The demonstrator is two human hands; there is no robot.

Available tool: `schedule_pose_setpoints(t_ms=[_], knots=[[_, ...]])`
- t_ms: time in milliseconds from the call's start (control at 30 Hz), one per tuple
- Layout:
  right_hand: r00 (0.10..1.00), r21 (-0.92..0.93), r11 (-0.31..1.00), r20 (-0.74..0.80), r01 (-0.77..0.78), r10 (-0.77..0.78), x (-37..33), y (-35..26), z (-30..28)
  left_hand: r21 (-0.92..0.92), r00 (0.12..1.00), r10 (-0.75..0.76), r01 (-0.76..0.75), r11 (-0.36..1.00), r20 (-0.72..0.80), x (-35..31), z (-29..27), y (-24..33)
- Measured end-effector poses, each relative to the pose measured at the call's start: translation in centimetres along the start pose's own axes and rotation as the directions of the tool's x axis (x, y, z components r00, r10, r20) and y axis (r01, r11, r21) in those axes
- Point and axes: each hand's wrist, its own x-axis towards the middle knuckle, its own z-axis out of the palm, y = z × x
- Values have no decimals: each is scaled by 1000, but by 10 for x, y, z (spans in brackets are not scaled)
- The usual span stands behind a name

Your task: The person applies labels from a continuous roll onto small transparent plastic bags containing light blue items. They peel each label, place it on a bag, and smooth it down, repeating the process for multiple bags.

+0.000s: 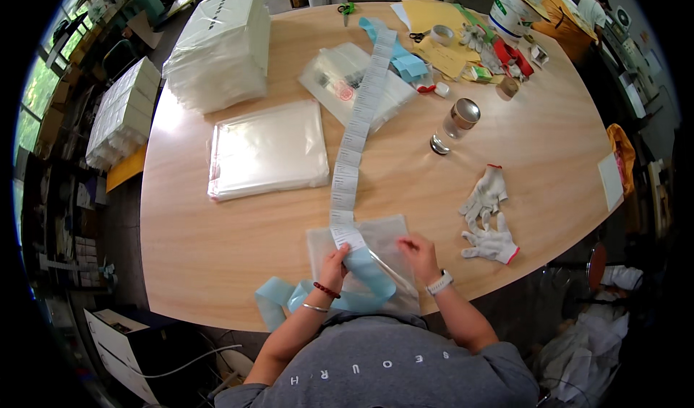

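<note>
A long strip of white printed labels (345, 184) runs from the far side of the table toward me. Its light-blue backing paper (369, 274) curls away below and trails off to the left. My left hand (333, 269) is closed on the near end of the label strip, thumb on top. Under the strip lies a clear plastic bag (387, 231) at the table's front edge. Over the bag's right side is my right hand (419, 256), fingers curled in a pinch; whatever sits between the fingertips is too small to make out.
A stack of clear bags (269, 149) lies left of the strip, behind it a tall wrapped pile (228, 46). To the right are white work gloves (491, 242) and a glass bottle (454, 125). Scissors (346, 10), tape (441, 35) and yellow envelopes (434, 14) lie farther back.
</note>
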Motion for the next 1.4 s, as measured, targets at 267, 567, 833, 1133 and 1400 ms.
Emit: schedule_pose_setpoints(t_ms=[267, 567, 833, 1133, 1400], knots=[[996, -121, 989, -19, -88, 86, 40, 48, 7, 21, 1000, 20, -20, 1000, -23, 5, -10, -10], [970, -726, 687, -185, -28, -155, 48, 16, 13, 44, 1000, 20, -19, 999, -6, 4, -13, -11], [994, -375, 927, 89, -19, 56, 69, 43, -8, 68, 1000, 9, -9, 998, -1, 3, -12, -8], [872, -500, 749, 22, 434, -490, 51, 16, 2, 22, 997, 38, -39, 999, 60, -1, -13, -6], [919, -17, 1000, 393, -19, 24, 1, 20, 33, 50, 960, 42, -58, 997, 277, 2, -5, 5]])
